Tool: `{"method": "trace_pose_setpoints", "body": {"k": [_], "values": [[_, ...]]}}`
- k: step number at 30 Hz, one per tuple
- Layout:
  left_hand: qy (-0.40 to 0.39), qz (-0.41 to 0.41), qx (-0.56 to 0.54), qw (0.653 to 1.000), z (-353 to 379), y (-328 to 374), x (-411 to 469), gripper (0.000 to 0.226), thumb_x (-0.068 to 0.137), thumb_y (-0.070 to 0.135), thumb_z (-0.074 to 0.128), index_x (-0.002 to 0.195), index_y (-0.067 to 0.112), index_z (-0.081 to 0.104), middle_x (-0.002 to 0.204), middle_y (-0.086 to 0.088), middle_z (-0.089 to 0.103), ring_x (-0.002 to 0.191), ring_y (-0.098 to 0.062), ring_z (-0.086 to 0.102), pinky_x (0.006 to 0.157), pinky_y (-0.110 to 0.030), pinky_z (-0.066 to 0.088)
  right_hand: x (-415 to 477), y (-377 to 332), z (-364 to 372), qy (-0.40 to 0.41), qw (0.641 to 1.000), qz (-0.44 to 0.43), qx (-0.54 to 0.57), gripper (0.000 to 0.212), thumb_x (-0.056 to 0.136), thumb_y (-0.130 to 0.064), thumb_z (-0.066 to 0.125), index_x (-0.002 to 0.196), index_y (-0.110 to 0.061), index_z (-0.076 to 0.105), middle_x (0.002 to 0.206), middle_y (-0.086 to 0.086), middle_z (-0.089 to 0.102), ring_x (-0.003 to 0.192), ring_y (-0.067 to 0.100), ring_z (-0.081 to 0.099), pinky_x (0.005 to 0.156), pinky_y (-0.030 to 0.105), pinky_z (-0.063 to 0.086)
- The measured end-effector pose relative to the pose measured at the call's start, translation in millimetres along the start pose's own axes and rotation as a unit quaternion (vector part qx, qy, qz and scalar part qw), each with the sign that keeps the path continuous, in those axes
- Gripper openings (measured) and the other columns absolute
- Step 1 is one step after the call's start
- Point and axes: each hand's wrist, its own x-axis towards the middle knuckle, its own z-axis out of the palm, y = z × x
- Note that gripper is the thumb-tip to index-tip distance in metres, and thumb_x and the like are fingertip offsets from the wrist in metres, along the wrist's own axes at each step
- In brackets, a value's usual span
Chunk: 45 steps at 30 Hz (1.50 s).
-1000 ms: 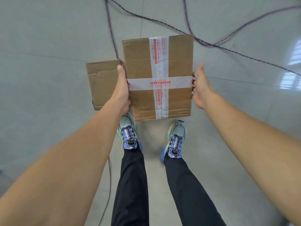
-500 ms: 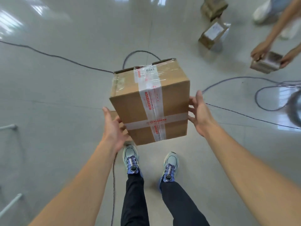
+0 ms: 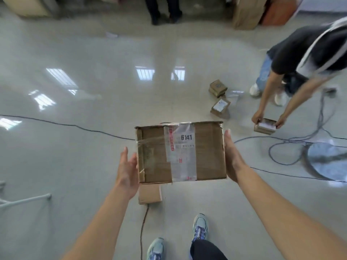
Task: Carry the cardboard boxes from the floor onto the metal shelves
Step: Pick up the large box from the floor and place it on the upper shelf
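I hold a taped cardboard box [image 3: 206,152] marked 6141 in front of me, off the floor. My left hand [image 3: 126,171] presses its left side and my right hand [image 3: 232,160] presses its right side. A smaller flat cardboard box [image 3: 149,194] lies on the floor just below it. Two small boxes [image 3: 218,88] [image 3: 220,107] lie on the floor further off to the right. The metal shelves show only as a white leg [image 3: 24,199] at the left edge.
Another person at the right bends over, holding a small box [image 3: 265,126]. Cables [image 3: 300,139] run across the floor, and a round fan base [image 3: 326,160] stands at the right. Someone's legs [image 3: 163,10] and large boxes [image 3: 247,12] are at the back.
The box has been lifted from the floor and turned so a different face shows. My view has swung up from my feet to the room ahead.
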Motion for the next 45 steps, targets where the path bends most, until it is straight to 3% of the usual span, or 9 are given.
{"method": "trace_pose_setpoints", "body": {"k": [3,10,18,23,27,30,35,42,45], "values": [[-0.037,0.016,0.028,0.999,5.0,25.7,-23.5,0.082,0.103,0.072,0.025,0.148,0.014,0.060,0.138,-0.024,0.070,0.118,-0.037,0.069,0.107,-0.056,0.052,-36.5,-15.4,10.6,0.033,0.998,-0.024,0.041,0.090,0.078,-0.092,0.029,0.129,-0.029,0.068,0.136,0.015,0.066,0.126,0.035,0.062,0.115,0.053,0.040],[-0.130,0.072,0.071,0.986,6.9,65.9,-79.7,0.079,0.097,0.073,0.036,0.147,0.018,0.062,0.123,-0.014,0.079,0.113,-0.038,0.074,0.090,-0.050,0.061,-123.9,-39.6,24.5,0.093,0.982,-0.094,0.138,0.072,0.089,-0.080,0.037,0.118,-0.026,0.075,0.120,0.013,0.075,0.114,0.035,0.071,0.106,0.055,0.050],[-0.246,0.138,0.100,0.954,6.4,88.7,-146.0,0.066,0.106,0.063,0.024,0.119,0.022,0.075,0.110,-0.013,0.083,0.092,-0.029,0.079,0.088,-0.046,0.056,-228.7,-44.0,37.7,0.178,0.949,-0.214,0.148,0.073,0.093,-0.076,0.030,0.121,-0.020,0.069,0.126,0.014,0.071,0.122,0.033,0.064,0.108,0.054,0.046],[-0.289,0.179,0.119,0.933,13.1,105.4,-172.3,0.070,0.104,0.064,0.029,0.144,0.016,0.062,0.136,-0.021,0.072,0.113,-0.039,0.072,0.087,-0.048,0.058,-274.2,-41.2,42.5,0.195,0.932,-0.251,0.175,0.074,0.098,-0.072,0.027,0.125,-0.017,0.067,0.123,0.016,0.073,0.118,0.034,0.067,0.087,0.041,0.053],[-0.346,0.219,0.143,0.901,21.3,108.7,-193.6,0.071,0.108,0.062,0.024,0.144,0.014,0.061,0.139,-0.022,0.070,0.119,-0.039,0.071,0.088,-0.049,0.058,-307.2,-42.6,43.4,0.167,0.913,-0.296,0.225,0.075,0.093,-0.075,0.034,0.130,-0.018,0.066,0.124,0.017,0.073,0.116,0.037,0.068,0.092,0.047,0.055],[-0.389,0.235,0.170,0.874,25.8,107.7,-205.9,0.077,0.109,0.062,0.015,0.153,0.012,0.053,0.147,-0.024,0.063,0.132,-0.044,0.064,0.099,-0.059,0.055,-326.2,-43.0,35.7,0.133,0.901,-0.312,0.269,0.075,0.097,-0.072,0.029,0.136,-0.017,0.062,0.121,0.016,0.074,0.111,0.037,0.071,0.090,0.048,0.057],[-0.426,0.217,0.175,0.861,40.3,100.4,-230.1,0.076,0.107,0.066,0.018,0.154,0.016,0.053,0.151,-0.022,0.061,0.139,-0.046,0.057,0.116,-0.070,0.039,-351.4,-38.3,17.2,0.102,0.882,-0.340,0.311,0.065,0.102,-0.063,0.022,0.115,-0.020,0.069,0.100,0.009,0.079,0.095,0.030,0.076,0.079,0.043,0.060],[-0.475,0.216,0.200,0.830,80.7,72.1,-275.0,0.074,0.108,0.063,0.018,0.156,0.016,0.050,0.151,-0.019,0.062,0.139,-0.044,0.058,0.113,-0.070,0.044,-396.7,-20.8,-15.2,0.109,0.850,-0.394,0.331,0.067,0.104,-0.058,0.028,0.139,-0.009,0.056,0.113,0.016,0.074,0.100,0.034,0.073,0.077,0.048,0.063],[-0.508,0.203,0.207,0.811,102.0,49.7,-294.4,0.074,0.108,0.063,0.017,0.159,0.017,0.047,0.153,-0.020,0.061,0.139,-0.044,0.059,0.108,-0.064,0.051,-426.1,-7.8,-38.5,0.135,0.839,-0.406,0.335,0.062,0.105,-0.057,0.027,0.132,-0.014,0.063,0.110,0.013,0.077,0.097,0.031,0.076,0.071,0.044,0.063]]}}
